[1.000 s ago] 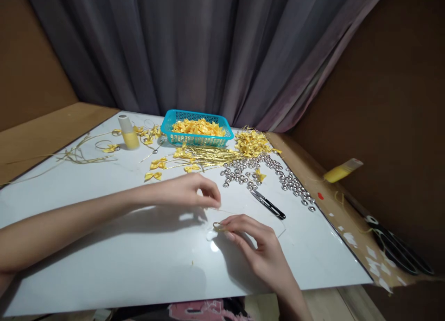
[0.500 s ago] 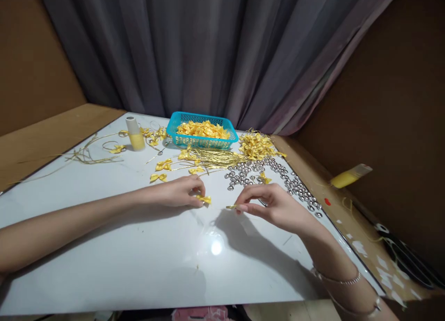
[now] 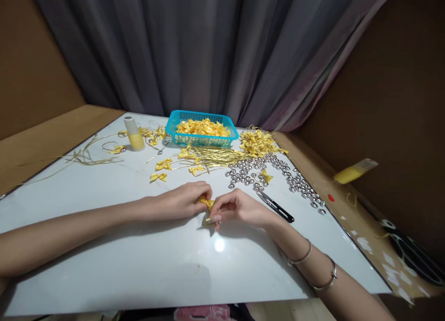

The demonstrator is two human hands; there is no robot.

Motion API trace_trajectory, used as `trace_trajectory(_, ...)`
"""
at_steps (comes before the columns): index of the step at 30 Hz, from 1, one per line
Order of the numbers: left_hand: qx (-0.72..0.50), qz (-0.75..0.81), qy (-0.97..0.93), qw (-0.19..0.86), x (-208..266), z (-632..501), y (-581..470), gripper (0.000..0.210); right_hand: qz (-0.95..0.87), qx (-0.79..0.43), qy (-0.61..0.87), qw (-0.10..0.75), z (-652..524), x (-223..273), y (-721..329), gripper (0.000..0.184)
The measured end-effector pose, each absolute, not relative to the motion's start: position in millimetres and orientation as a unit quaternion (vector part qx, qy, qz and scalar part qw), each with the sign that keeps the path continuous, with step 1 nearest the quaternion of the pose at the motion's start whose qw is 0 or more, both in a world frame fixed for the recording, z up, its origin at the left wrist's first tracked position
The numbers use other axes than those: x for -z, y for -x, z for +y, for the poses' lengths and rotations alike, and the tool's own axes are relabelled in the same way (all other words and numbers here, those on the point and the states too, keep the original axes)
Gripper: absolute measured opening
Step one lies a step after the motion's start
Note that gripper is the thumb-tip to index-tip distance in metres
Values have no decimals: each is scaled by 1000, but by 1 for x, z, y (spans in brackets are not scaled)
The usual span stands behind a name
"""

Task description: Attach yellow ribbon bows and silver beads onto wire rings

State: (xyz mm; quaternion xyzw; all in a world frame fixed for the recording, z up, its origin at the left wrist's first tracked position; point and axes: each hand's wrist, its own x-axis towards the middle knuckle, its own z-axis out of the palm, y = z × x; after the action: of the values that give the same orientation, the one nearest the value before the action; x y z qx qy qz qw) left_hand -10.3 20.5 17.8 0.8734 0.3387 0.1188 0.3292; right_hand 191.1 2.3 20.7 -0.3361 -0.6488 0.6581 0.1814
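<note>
My left hand [image 3: 194, 198] is closed on a small yellow ribbon bow [image 3: 206, 202], held just above the white tabletop. Right beside it, my right hand [image 3: 231, 209] is pinched at the bow's right side. A small gold piece [image 3: 207, 221], perhaps looped cord, shows below the right fingertips; its exact shape is hard to make out. Black-handled thread snips [image 3: 278, 208] lie to the right of that hand. Just beyond the hands are loose yellow bows [image 3: 158, 177] and many small silver rings [image 3: 243, 170].
A blue basket [image 3: 201, 140] of yellow bows stands at the back. In front of it lies a bundle of gold cords [image 3: 219, 156], with a bow pile [image 3: 257, 142] to the right. A glue bottle [image 3: 134, 134] stands left; scissors [image 3: 413, 256] lie far right.
My right hand has moved left with the gold piece and now meets the left hand at the bow. The thread snips have come into sight on the table.
</note>
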Motion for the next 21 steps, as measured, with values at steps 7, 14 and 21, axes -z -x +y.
trace_trajectory(7,-114,355,-855,360,-20,26,13,11,-636,-667,339,189,2,-20,-195,15)
trace_trajectory(14,-80,374,-754,534,-20,36,15,17,-626,-662,366,189,3,-22,-197,17)
trace_trajectory(21,-50,378,-774,505,-19,37,16,14,-621,-667,364,193,4,-20,-199,19)
